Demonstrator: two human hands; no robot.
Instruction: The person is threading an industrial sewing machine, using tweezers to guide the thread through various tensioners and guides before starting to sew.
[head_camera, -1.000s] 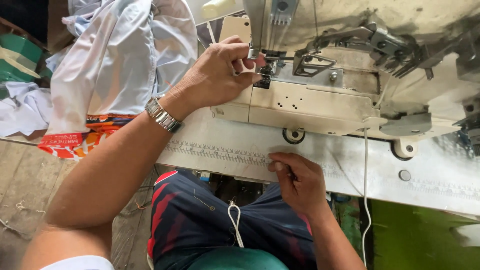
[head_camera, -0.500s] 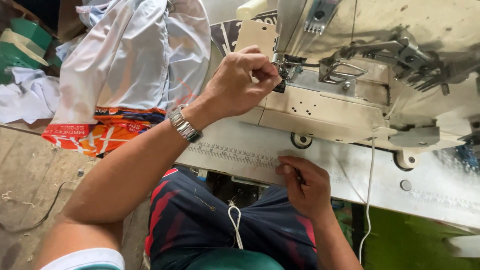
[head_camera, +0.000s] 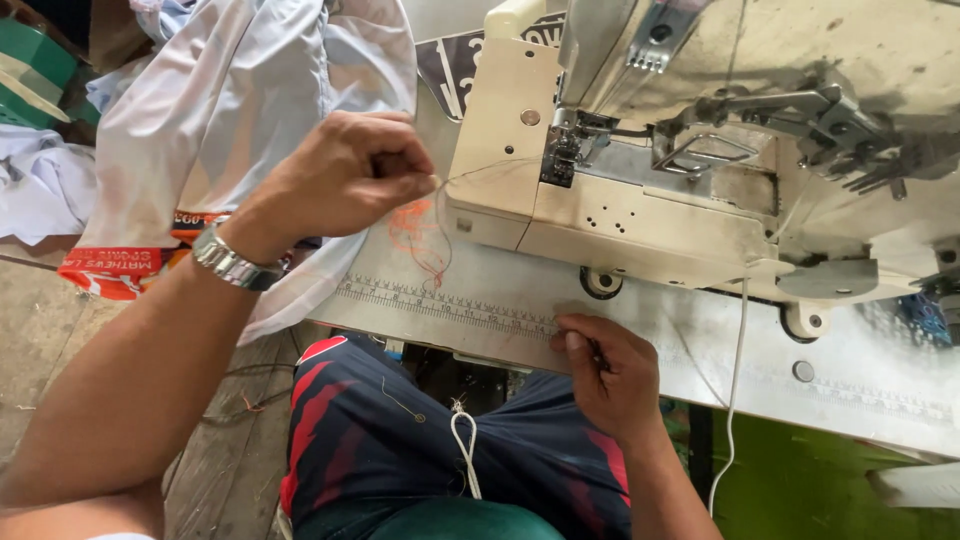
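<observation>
— Fingers first: what are those of the left hand (head_camera: 340, 180) doing?

— Fingertips (head_camera: 425, 183) pressed together, pinching a thin thread (head_camera: 490, 172) just left of the frame's middle. The thread runs taut to the right, toward the needle area (head_camera: 560, 155) of the sewing machine (head_camera: 640, 200).

— And the right hand (head_camera: 610, 375)?

— Lower middle of the frame. Its fingers are curled in, knuckles up, resting on the near edge of the machine table (head_camera: 700, 350). Something small and dark shows between thumb and forefinger; I cannot tell what it is.

— What lies between the two hands?

— A loose tangle of orange thread (head_camera: 420, 235) on the table below the left hand, and beneath it a printed ruler strip (head_camera: 450, 300) along the table's front edge, reaching to the right hand.

— Further out?

— A metal wristwatch (head_camera: 228, 262) on the left wrist. Behind that arm, in the upper left, pale blue cloth (head_camera: 230, 100) hangs in a heap over an orange printed bag (head_camera: 110, 270). The cream machine fills the upper right, with metal thread guides (head_camera: 830, 115) on top. A white cord (head_camera: 735, 400) hangs off the table at right.

— At the bottom?

— Dark shorts with red stripes (head_camera: 400, 440) and a white drawstring (head_camera: 465, 445), directly under the table edge.
</observation>
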